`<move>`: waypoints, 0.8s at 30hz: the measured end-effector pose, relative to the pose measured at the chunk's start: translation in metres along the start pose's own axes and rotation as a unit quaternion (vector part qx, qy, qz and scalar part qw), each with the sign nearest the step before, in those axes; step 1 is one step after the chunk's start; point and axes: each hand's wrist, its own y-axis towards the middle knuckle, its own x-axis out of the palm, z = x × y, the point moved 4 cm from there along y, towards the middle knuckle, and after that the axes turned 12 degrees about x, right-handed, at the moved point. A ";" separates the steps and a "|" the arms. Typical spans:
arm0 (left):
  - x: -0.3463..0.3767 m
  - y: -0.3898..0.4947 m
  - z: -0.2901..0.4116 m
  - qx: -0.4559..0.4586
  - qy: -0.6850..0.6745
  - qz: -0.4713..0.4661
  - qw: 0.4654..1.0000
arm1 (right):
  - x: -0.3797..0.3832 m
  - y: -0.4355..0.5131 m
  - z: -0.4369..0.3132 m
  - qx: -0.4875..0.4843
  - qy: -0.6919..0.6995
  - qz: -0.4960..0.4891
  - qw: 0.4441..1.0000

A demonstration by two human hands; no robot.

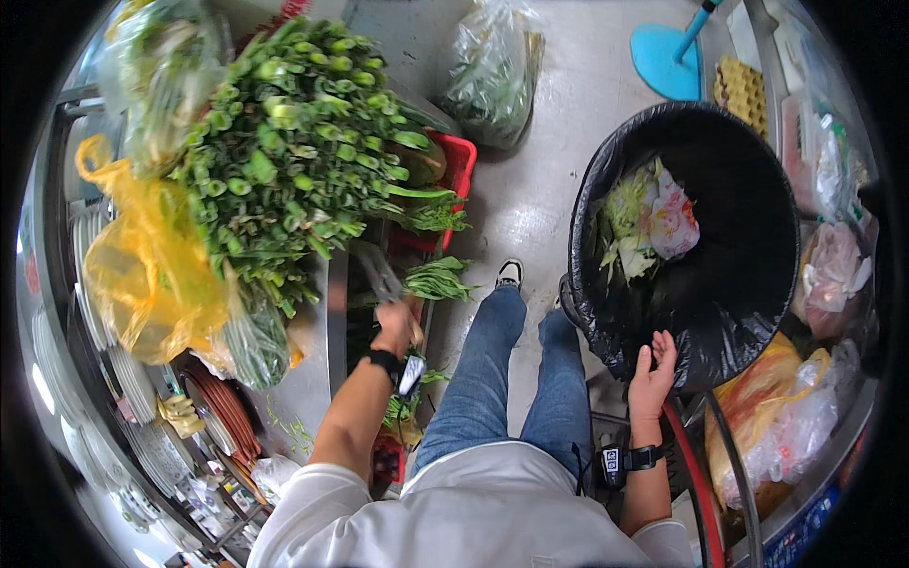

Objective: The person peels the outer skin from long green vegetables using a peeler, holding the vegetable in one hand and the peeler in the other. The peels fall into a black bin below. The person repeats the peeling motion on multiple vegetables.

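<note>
My left hand [395, 328] is closed around the pale handle of what looks like a kitchen knife [380, 273]; its grey blade is blurred and points away from me. Just past that hand, a bunch of leafy greens [437, 278] hangs over the edge of a low crate. A large heap of cut green stalks [284, 149] is stacked on the metal counter [312, 355] to the left. On the other side, my right hand [653, 376] is empty with fingers apart, at the near rim of a bin lined with a black bag [746, 192]. Vegetable scraps [632, 220] and crumpled printed wrapping [673, 216] lie inside it.
Yellow plastic bags [153, 263] and stacked plates [131, 383] line the left side. On the floor ahead are a clear bag of greens [493, 78] and a blue stand base [664, 60]. Bagged goods [774, 426] fill the right shelf. A red crate [461, 167] juts out.
</note>
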 end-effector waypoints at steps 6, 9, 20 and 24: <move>0.011 0.167 -0.037 -0.081 -0.088 0.008 0.993 | 0.013 -0.002 0.009 -0.001 -0.043 0.053 0.998; 0.018 0.180 -0.034 -0.107 -0.078 0.062 0.989 | 0.017 -0.002 0.005 -0.020 -0.076 0.074 0.994; 0.035 -0.117 0.028 -0.084 -0.327 -0.149 0.929 | 0.022 0.000 0.001 -0.038 -0.114 0.113 0.986; 0.034 -0.202 0.090 -0.112 -0.360 -0.279 0.883 | 0.017 -0.006 -0.029 -0.066 -0.104 0.078 0.989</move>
